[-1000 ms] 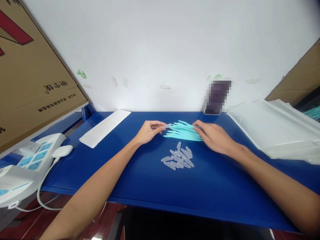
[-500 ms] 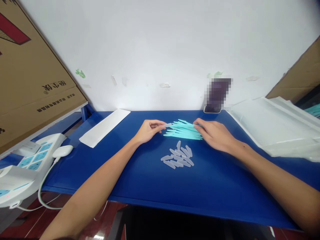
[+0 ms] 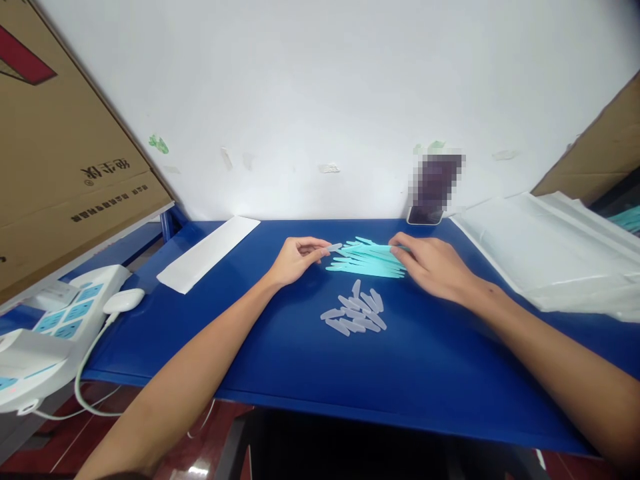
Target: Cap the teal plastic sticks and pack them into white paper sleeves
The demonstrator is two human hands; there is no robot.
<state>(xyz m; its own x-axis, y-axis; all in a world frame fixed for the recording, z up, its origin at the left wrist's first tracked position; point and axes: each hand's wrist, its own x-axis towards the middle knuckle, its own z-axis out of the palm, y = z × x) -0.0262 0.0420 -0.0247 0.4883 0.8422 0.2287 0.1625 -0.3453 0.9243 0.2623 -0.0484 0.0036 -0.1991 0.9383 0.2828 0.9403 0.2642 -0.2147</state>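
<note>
Between the thumb and fingertips of my left hand (image 3: 301,259) is a translucent plastic cap (image 3: 334,247), its free end pointing right. My right hand (image 3: 425,263) is closed in a pinch on the right end of a slim teal stick (image 3: 376,249), shaped like an eyebrow razor. More teal sticks (image 3: 365,267) lie in a loose bundle under and between my hands. Nearer to me, a small heap of similar translucent caps (image 3: 356,312) rests on the blue table (image 3: 300,360). My right fingertips partly hide the stick's end.
A white paper strip (image 3: 210,253) lies at the left, near a power strip (image 3: 83,313) with a white charger (image 3: 124,301) and cable. A phone (image 3: 434,190) leans on the wall. Plastic bags (image 3: 530,260) cover the right side. A cardboard box (image 3: 75,133) stands at the left.
Both hands keep their grips almost unchanged. The whole view has shifted very slightly, and my right fingers sit a touch further right.
</note>
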